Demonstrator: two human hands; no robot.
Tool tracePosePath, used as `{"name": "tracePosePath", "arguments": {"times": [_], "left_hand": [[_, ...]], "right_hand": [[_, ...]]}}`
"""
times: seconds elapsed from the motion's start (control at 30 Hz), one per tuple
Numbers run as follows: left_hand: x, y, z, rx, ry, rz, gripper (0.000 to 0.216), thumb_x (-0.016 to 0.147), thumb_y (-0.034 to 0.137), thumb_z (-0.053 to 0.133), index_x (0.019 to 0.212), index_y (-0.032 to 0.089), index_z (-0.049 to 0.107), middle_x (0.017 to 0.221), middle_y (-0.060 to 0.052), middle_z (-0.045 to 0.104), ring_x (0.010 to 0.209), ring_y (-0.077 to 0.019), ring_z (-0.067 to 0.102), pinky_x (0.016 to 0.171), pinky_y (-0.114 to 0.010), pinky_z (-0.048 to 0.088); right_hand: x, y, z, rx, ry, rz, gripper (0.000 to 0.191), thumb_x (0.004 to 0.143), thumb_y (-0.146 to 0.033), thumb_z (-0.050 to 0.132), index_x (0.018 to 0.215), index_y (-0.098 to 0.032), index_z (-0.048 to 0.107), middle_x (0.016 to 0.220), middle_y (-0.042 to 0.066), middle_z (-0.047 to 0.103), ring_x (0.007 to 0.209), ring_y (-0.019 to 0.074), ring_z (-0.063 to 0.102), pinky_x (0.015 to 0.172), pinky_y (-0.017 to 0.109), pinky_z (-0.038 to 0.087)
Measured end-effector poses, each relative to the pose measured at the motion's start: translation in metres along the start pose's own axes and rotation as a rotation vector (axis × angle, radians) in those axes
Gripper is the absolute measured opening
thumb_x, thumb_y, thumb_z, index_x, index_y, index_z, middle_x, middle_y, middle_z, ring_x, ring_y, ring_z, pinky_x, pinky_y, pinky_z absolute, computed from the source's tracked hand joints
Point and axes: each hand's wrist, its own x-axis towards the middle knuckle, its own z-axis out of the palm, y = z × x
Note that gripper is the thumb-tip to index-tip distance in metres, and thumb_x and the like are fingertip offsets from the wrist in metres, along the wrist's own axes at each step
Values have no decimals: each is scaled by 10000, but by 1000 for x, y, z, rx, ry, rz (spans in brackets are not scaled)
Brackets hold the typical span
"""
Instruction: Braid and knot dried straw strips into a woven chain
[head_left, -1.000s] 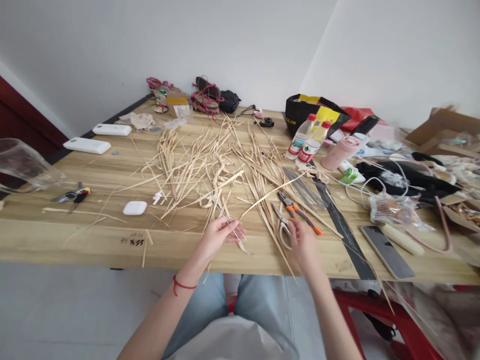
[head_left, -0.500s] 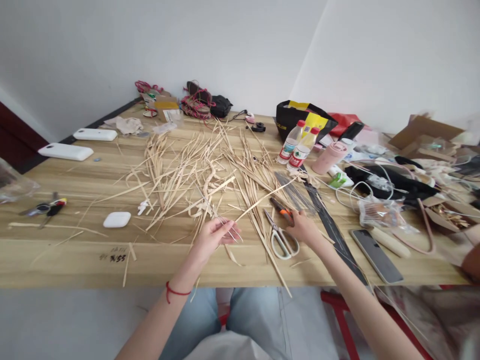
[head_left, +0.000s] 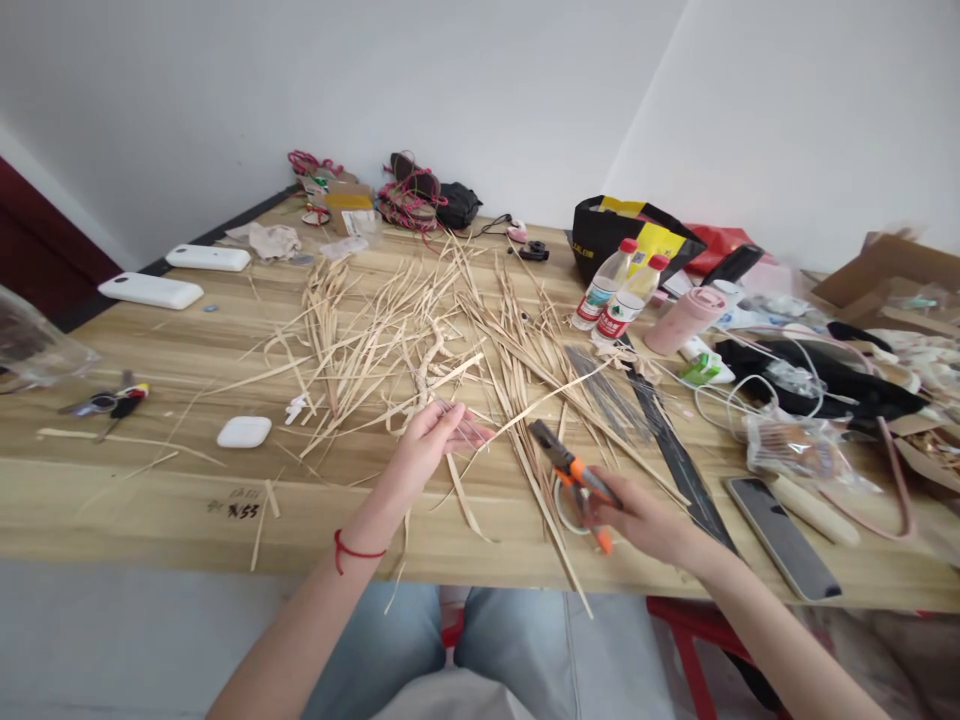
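My left hand (head_left: pixel 442 432) pinches thin pale wires (head_left: pixel 469 430) near the middle of the table, fingers closed around them. Just behind it lies a braided straw piece (head_left: pixel 424 365), which may be joined to the wires; I cannot tell. My right hand (head_left: pixel 628 515) grips pliers with orange-and-grey handles (head_left: pixel 574 468), jaws pointing up and left. Beneath the pliers lie scissors, mostly covered, with one pale handle loop showing. Long dry straw strips (head_left: pixel 517 350) spread around and beyond both hands.
Two water bottles (head_left: pixel 619 308) and a pink cup (head_left: pixel 684 320) stand back right, near a black-yellow bag (head_left: pixel 592 240). A phone (head_left: pixel 784 540) lies right of my right hand. At left are a white earphone case (head_left: pixel 244 431) and keys (head_left: pixel 112 400).
My right hand has lifted the pliers off the table and now holds them above the scissors. My left hand has shifted slightly, still pinching the wires. The view has turned a little left.
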Motion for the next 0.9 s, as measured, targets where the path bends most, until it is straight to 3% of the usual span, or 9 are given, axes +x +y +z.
{"name": "tracePosePath", "arguments": {"times": [0.07, 0.17, 0.6, 0.9], "left_hand": [[1, 2, 1, -7, -20, 16, 282, 795, 423, 561, 841, 147, 525, 800, -89, 706, 823, -236, 673, 769, -386, 533], [1, 3, 0, -6, -41, 2, 272, 814, 421, 537, 861, 154, 511, 827, -92, 707, 802, -234, 677, 725, -379, 547], [-10, 13, -9, 91, -55, -21, 232, 816, 403, 532, 822, 173, 504, 761, -55, 700, 762, -220, 681, 658, -330, 554], [-13, 17, -10, 114, -25, -6, 277, 822, 452, 503, 854, 177, 498, 800, -57, 701, 789, -224, 675, 638, -325, 547]], "right_hand": [[-5, -8, 19, 235, -181, -14, 275, 791, -221, 491, 1061, -191, 527, 831, 33, 628, 777, 172, 606, 710, 293, 484], [-5, -15, 42, 385, -270, -30, 339, 806, -221, 491, 1144, -190, 488, 880, 46, 631, 822, 174, 605, 754, 318, 493], [3, -27, 61, 593, -365, -60, 364, 797, -181, 518, 1159, -208, 490, 874, 25, 629, 842, 171, 615, 810, 365, 495], [2, -40, 64, 568, -345, -71, 378, 774, -161, 521, 1149, -208, 499, 874, 31, 617, 848, 169, 597, 817, 355, 488]]}}
